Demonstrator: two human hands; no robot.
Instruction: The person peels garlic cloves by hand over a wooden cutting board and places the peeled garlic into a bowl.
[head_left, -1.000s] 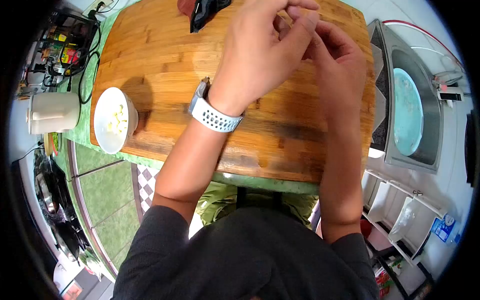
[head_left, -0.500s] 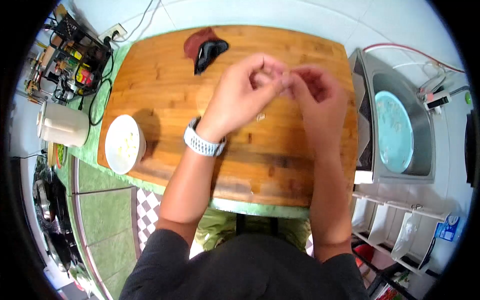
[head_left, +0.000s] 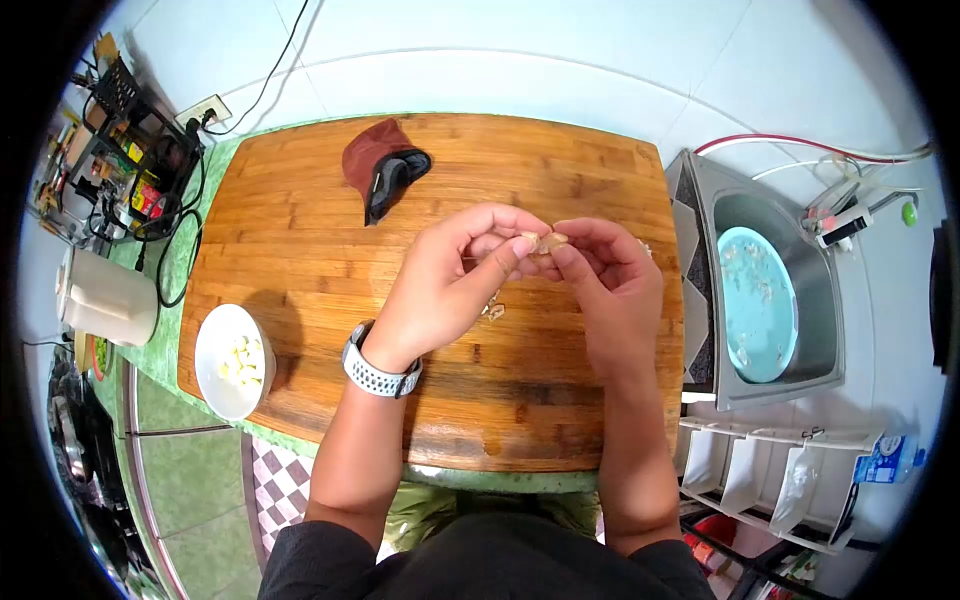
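Left hand [head_left: 442, 288] and right hand [head_left: 625, 292] drew back, fingers [head_left: 573, 262] pinching papery, rounded garlic [head_left: 553, 241].

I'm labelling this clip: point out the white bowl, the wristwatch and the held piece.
White bowl [head_left: 212, 352]: head view, bare inner wall.
Wristwatch [head_left: 381, 378]: head view, pale strap.
Held piece [head_left: 552, 241]: head view, its brownish surface.

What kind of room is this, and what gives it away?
Likely a home kitchen: a metal sink holding a blue basin, a large wooden board on a green counter, and a white bowl of small pale pieces.
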